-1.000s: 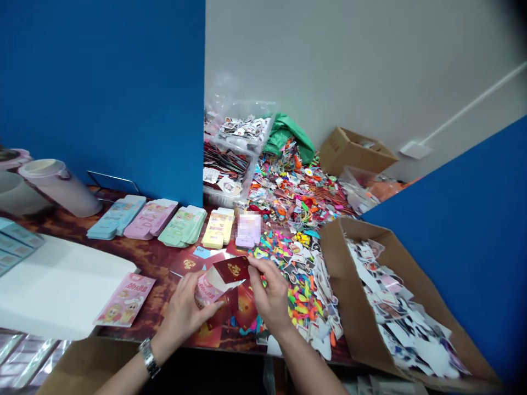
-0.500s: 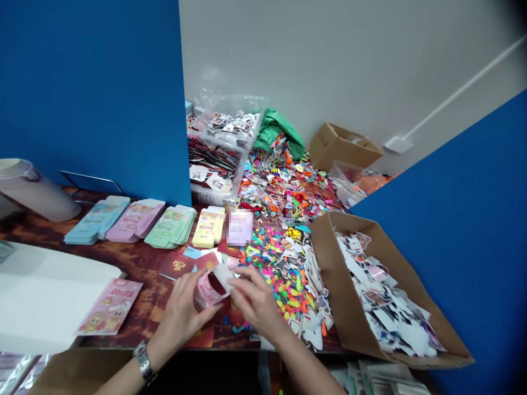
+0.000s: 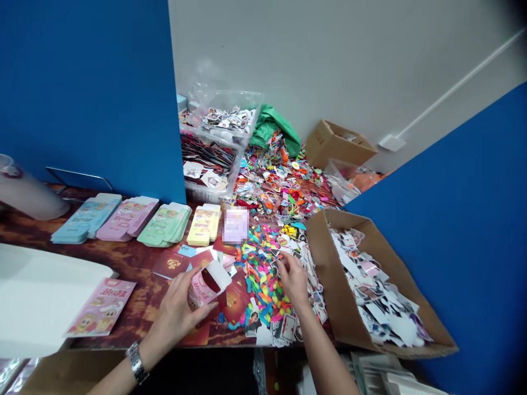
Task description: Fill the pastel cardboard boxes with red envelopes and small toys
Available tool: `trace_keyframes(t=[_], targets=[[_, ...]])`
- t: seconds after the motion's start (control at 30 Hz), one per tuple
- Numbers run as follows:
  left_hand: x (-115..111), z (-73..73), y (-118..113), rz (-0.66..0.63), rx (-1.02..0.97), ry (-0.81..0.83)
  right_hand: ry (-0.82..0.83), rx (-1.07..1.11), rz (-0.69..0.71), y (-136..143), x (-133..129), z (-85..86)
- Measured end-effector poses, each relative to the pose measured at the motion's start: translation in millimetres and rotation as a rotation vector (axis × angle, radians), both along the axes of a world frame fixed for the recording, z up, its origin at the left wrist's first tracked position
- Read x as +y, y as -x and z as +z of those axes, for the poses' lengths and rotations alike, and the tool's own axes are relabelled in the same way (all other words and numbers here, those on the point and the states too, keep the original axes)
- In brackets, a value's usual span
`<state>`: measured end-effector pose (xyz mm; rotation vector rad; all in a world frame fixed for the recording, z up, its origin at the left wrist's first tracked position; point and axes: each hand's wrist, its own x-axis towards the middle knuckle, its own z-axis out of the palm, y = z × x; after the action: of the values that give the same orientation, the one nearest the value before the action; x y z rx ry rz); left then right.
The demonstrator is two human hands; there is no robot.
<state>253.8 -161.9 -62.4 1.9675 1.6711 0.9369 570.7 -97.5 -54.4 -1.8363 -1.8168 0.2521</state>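
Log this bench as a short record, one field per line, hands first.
Left hand: the left hand holds a small pink box, mouth open, dark red inside
Right hand: the right hand is at the cutouts and bright little pieces; grip unclear
Carton stacks: blue, pink, green, yellow, pale purple, left to right
Left side: pink packet, partly over a white sheet
Right side: cardboard box of cutouts
Back: green bag, clear bins

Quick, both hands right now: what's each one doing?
Left hand: closed around an open pink printed box.
Right hand: fingers bent at the stickers; whether it grips one, I can't tell.
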Motion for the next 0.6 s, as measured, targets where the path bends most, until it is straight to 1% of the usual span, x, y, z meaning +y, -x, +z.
trace_keyframes(t=[0.07,0.13,0.2,0.23,0.3,0.37,0.4,0.47,0.6], targets=[[1,-0.1,2,0.006,0.004,-0.001,0.014,0.091,0.039,2,-3,9.0],[2,-1.0,1,0.003,0.006,-0.004,0.096,0.131,0.132,6,-5,11.0],[2,-2.3,-1,-0.002,0.013,-0.011,0.197,0.036,0.211,11,-6,5.6],[2,-3.1,-2,-0.003,0.019,-0.017,0.228,-0.031,0.226,14,-7,1.5],[1,-4.6,-5,-0.004,0.032,-0.032,0.241,-0.133,0.212,18,-7,-5.7],[0,-5.8,-5,-0.006,0.04,-0.045,0.228,-0.153,0.198,19,-6,-6.5],[-1,-6.3,-5,-0.009,0.041,-0.047,0.222,-0.156,0.201,19,-6,-3.3],[0,-7.1,-5,-0.007,0.041,-0.05,0.191,-0.142,0.218,19,-5,10.2],[3,-7.6,-9,0.013,0.049,-0.06,0.124,-0.025,0.301,30,-7,54.0]])
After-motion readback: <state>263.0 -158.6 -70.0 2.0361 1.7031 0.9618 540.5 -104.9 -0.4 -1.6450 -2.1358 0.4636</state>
